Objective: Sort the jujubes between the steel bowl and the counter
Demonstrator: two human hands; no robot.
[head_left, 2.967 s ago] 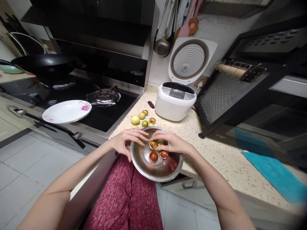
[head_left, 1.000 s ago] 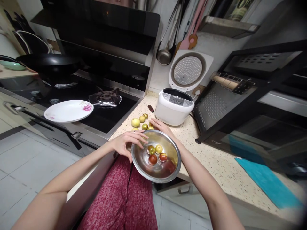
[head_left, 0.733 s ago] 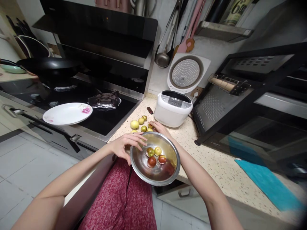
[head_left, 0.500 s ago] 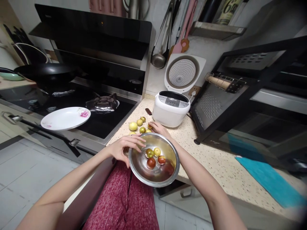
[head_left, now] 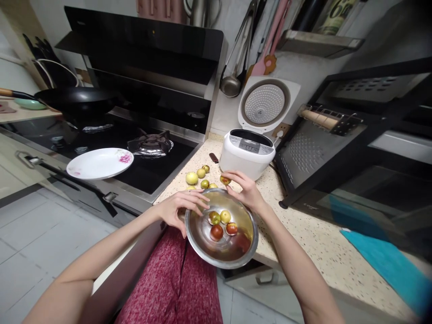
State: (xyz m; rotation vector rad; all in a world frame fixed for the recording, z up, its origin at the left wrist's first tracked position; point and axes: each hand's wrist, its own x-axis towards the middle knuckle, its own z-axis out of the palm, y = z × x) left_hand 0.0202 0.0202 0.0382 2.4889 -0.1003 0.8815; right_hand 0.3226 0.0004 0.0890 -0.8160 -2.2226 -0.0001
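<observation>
A steel bowl (head_left: 202,240) hangs over the counter's front edge above my lap, with several small green and red-brown fruits (head_left: 221,223) in it. My left hand (head_left: 178,208) grips the bowl's left rim, fingers curled over it. My right hand (head_left: 245,189) is raised just behind the bowl, and its fingertips pinch one small fruit (head_left: 225,180). Several more green fruits (head_left: 196,176) lie loose on the speckled counter (head_left: 303,234) behind the bowl.
A white rice cooker (head_left: 248,152) stands open behind the fruits. To the left are a gas hob (head_left: 150,143), a white plate (head_left: 100,163) and a black wok (head_left: 77,100). A black rack (head_left: 337,135) fills the right side; a blue cloth (head_left: 388,265) lies near it.
My right hand left the bowl, reached to the loose fruits on the counter and has now lifted one off the counter. My left hand has stayed on the bowl's rim.
</observation>
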